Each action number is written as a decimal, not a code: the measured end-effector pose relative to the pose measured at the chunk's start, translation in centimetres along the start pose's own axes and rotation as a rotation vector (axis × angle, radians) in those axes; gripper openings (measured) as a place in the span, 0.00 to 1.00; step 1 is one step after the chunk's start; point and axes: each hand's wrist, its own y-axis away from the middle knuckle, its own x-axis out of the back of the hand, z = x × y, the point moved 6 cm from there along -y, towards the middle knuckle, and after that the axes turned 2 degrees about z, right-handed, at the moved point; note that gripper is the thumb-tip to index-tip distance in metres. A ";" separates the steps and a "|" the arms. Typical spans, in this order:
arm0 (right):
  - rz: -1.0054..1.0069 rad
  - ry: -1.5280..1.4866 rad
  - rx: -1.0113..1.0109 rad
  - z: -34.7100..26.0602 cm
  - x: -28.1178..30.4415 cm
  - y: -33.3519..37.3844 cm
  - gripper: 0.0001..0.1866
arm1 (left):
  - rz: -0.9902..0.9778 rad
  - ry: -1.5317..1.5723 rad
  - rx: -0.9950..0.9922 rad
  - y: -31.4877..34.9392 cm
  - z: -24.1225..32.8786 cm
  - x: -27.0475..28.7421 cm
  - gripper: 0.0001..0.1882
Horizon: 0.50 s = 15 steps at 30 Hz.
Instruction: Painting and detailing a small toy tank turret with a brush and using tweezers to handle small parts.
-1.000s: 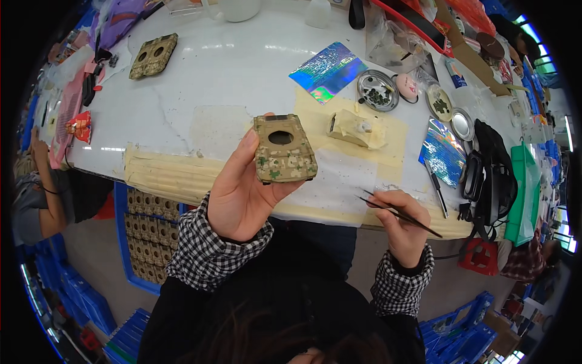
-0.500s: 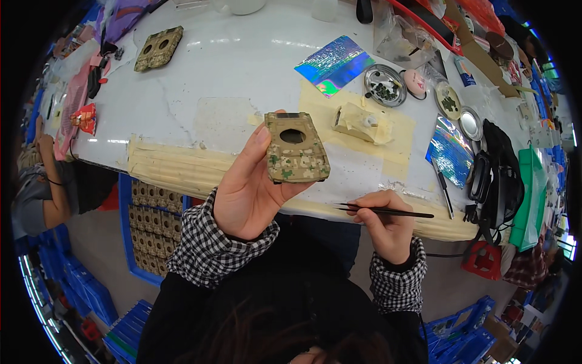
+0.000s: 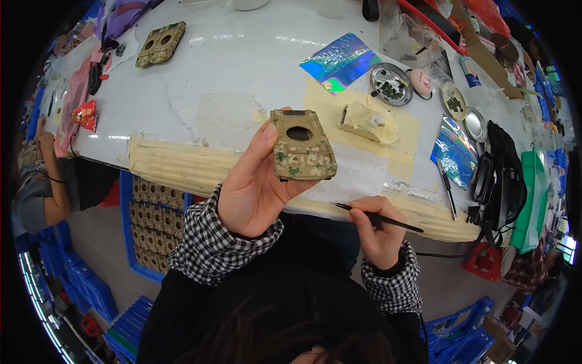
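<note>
My left hand [image 3: 248, 194] grips a camouflage model tank hull [image 3: 305, 159] by its sides, tilted up above the table's near edge. A round opening shows in the hull's upper part, with a small dark rectangle at its far end. My right hand [image 3: 382, 242] is closed around slim black tweezers [image 3: 401, 225]. Their tips point left toward the hull and stay apart from it; whether they pinch anything is too small to tell. Beyond the hull, a tape-covered block [image 3: 357, 123] sits on a taped patch of the table.
Two joined hulls [image 3: 160, 45] lie at the far left. A round tin [image 3: 376, 77] holds small dark green pieces, near a holographic sheet [image 3: 327, 57]. A black pen [image 3: 447, 188] and black bag [image 3: 506, 176] lie rightward. Below left, a blue crate [image 3: 127, 224] holds several hulls.
The hull and my left hand have shifted slightly right in view, as has the tabletop. My right hand has turned a little, so the tweezers slope more steeply, their rear end lower.
</note>
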 end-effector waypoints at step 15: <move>0.007 -0.009 0.011 0.1 0.0 -0.1 0.04 | -0.014 -0.003 0.015 -0.1 0.0 0.0 0.25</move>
